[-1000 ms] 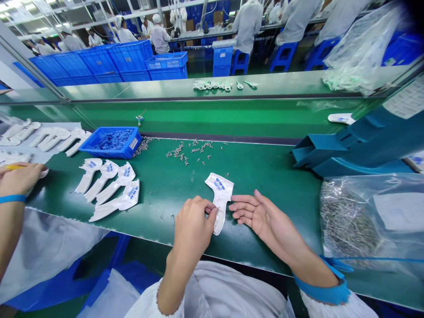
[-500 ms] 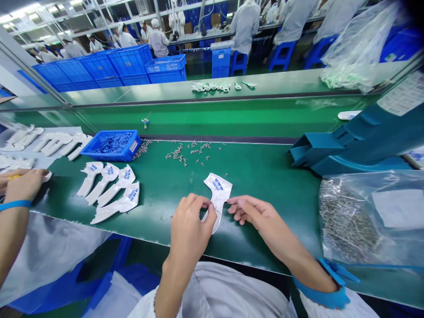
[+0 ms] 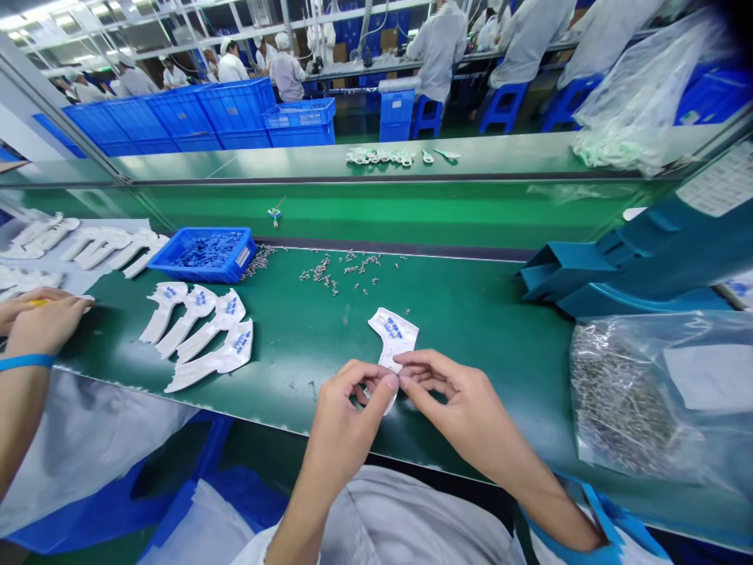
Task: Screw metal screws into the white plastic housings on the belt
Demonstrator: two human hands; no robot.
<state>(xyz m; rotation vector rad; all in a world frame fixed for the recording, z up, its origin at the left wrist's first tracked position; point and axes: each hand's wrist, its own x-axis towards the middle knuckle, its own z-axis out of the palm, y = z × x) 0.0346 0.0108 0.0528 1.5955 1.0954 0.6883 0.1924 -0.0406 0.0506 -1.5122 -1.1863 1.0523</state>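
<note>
A white curved plastic shell (image 3: 395, 333) with blue pieces in its wide end lies on the green bench in front of me. Over its narrow end my left hand (image 3: 353, 400) is closed, thumb and fingertips pinched together. My right hand (image 3: 447, 392) reaches in from the other side, its thumb and index finger curled against the left fingertips. Whatever is between the fingertips is too small and hidden to name. Small metal parts (image 3: 321, 272) lie scattered beyond the shell. Several similar white shells (image 3: 215, 333) rest in a row to the left.
A blue tray (image 3: 203, 255) of small blue pieces stands at back left. On the right are a clear bag (image 3: 629, 400) of metal parts and a teal plastic holder (image 3: 612, 259). A co-worker's hands (image 3: 44, 318) work at far left. A raised ledge (image 3: 235, 166) runs behind.
My right hand has moved left and in, and its fingertips now meet those of my left hand over the shell. The left hand stays pinched at the shell's narrow end.
</note>
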